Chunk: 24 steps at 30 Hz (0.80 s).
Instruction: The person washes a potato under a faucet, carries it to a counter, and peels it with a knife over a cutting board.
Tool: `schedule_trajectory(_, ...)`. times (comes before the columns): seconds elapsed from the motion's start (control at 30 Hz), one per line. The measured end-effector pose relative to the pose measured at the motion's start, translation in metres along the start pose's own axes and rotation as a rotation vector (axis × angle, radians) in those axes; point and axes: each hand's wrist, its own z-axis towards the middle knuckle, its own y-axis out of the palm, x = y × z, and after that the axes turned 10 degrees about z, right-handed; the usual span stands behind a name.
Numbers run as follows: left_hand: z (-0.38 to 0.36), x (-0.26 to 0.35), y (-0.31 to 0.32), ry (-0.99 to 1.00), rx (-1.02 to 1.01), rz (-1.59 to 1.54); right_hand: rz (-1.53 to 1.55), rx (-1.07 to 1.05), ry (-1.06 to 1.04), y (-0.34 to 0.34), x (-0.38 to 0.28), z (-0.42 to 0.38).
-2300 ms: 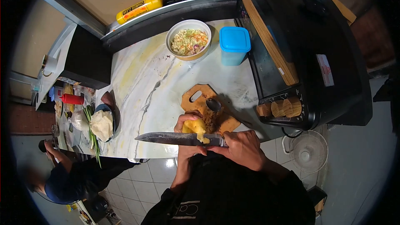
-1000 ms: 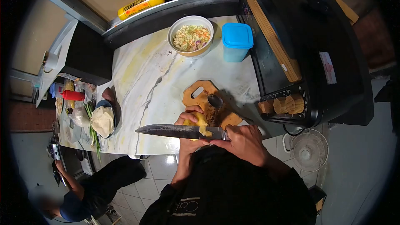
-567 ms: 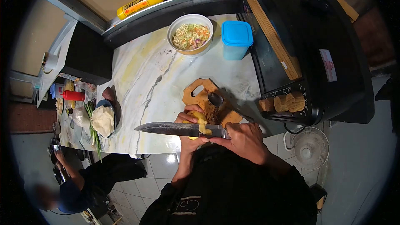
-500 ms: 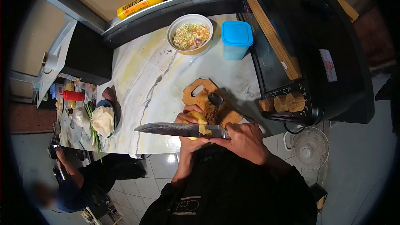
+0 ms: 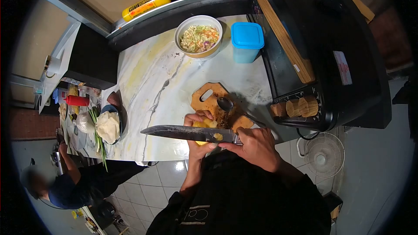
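My left hand (image 5: 198,148) is wrapped round a yellow, peeled-looking piece of food (image 5: 205,123), partly hidden behind the blade. In my right hand (image 5: 257,148) is the handle of a large knife (image 5: 183,133), its wide blade lying across the food and pointing left. A small yellow scrap sticks to the blade near the handle. Just beyond my hands lies a wooden cutting board (image 5: 202,100) with dark crumbs and a spoon (image 5: 224,103) on it.
A bowl of shredded vegetables (image 5: 199,37) and a blue-lidded container (image 5: 247,41) stand at the back. On the right is a black oven (image 5: 300,93). Green stalks (image 5: 99,139) lie beside a plate (image 5: 108,124) at left. Another person (image 5: 78,187) stands at lower left.
The yellow strip hanging over the blade has shrunk to a small scrap on it. The food in my left hand has turned slightly. The other person has shifted and raised their head.
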Motion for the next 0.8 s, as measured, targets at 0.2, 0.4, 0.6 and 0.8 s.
schedule_trajectory(0.2,0.004,-0.006,-0.008,-0.067,-0.087,-0.010,0.037,-0.072,0.044,-0.003,-0.001,-0.003)
schedule_trajectory(0.4,0.003,-0.005,-0.007,-0.082,-0.093,0.009,0.060,-0.091,0.054,-0.004,-0.002,-0.004)
schedule_trajectory(0.6,-0.002,-0.003,-0.002,-0.123,-0.050,0.005,0.076,-0.084,0.040,-0.002,0.000,-0.005)
schedule_trajectory(0.8,-0.004,0.002,0.003,-0.174,-0.019,-0.033,0.049,-0.017,-0.057,0.007,0.004,-0.007)
